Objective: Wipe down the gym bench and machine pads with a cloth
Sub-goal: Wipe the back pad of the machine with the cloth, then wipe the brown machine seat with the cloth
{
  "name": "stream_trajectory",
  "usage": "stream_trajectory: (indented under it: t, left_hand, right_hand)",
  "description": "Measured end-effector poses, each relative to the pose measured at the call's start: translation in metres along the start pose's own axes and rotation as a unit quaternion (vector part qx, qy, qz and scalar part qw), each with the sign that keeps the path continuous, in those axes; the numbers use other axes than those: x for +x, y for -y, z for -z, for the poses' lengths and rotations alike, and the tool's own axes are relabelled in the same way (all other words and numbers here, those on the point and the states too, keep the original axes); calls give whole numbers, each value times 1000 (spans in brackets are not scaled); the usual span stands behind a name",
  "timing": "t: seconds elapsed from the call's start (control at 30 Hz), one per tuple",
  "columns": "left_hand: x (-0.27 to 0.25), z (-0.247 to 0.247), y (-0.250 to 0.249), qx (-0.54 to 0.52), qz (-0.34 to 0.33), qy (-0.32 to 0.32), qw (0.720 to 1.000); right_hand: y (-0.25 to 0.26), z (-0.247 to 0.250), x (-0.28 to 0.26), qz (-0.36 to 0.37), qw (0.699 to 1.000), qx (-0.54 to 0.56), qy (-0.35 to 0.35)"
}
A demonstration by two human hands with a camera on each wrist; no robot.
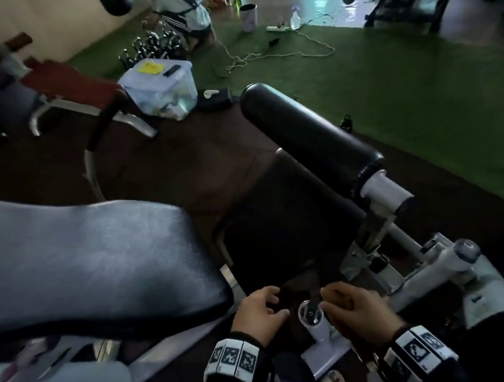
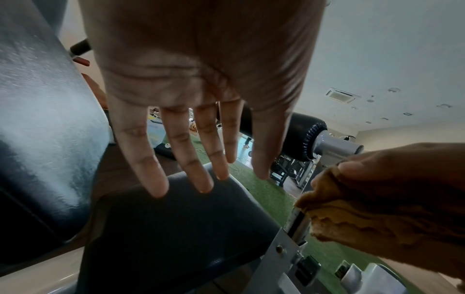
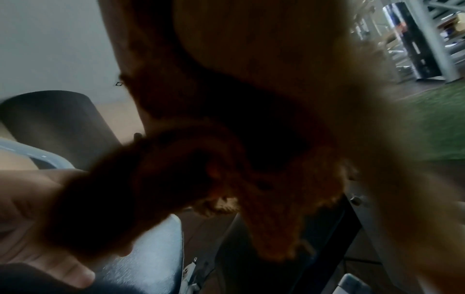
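Note:
A big black bench pad (image 1: 80, 267) fills the left of the head view. Right of it a black roller pad (image 1: 311, 140) slants over a darker lower pad (image 1: 279, 219). Both hands are low, at the near edge of that lower pad. My left hand (image 1: 259, 311) is empty; in the left wrist view its fingers (image 2: 196, 151) are straight and spread just above the lower pad (image 2: 176, 228). My right hand (image 1: 351, 305) grips a bunched tan cloth (image 2: 365, 218), which fills the blurred right wrist view as a crumpled cloth (image 3: 264, 189).
A grey pivot post (image 1: 312, 316) stands between my hands, with the machine's grey frame (image 1: 426, 268) to the right. Farther off are a red bench (image 1: 68, 83), a clear storage box (image 1: 160, 85), a crouching person (image 1: 180, 13), a spray bottle (image 1: 295, 17) and a white cable (image 1: 276, 53) on green turf.

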State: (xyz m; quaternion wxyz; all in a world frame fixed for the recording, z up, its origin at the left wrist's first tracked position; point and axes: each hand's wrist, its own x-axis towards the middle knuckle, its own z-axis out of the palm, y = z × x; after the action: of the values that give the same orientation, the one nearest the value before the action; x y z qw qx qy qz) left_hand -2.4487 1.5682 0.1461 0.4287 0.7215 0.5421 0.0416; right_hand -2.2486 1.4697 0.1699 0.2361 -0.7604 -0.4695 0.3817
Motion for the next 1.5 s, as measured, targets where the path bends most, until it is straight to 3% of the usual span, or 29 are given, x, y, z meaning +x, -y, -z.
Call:
stream_trajectory:
  t: [0.3, 0.8, 1.23, 1.5]
  left_hand:
    - [-51, -10, 25, -26, 30, -13, 999]
    - [-243, -15, 116, -69, 140, -160, 975]
    - [-322, -50, 121, -178, 277, -301, 895]
    - [-360, -74, 118, -203, 346, -361, 842]
  right_hand:
    - [10, -17, -21, 62, 994, -44, 74]
    - [55, -110, -92, 149, 954, -97, 241]
    - [94, -140, -103, 314, 845, -228, 369]
    - [111, -167, -121, 363, 776, -267, 441]
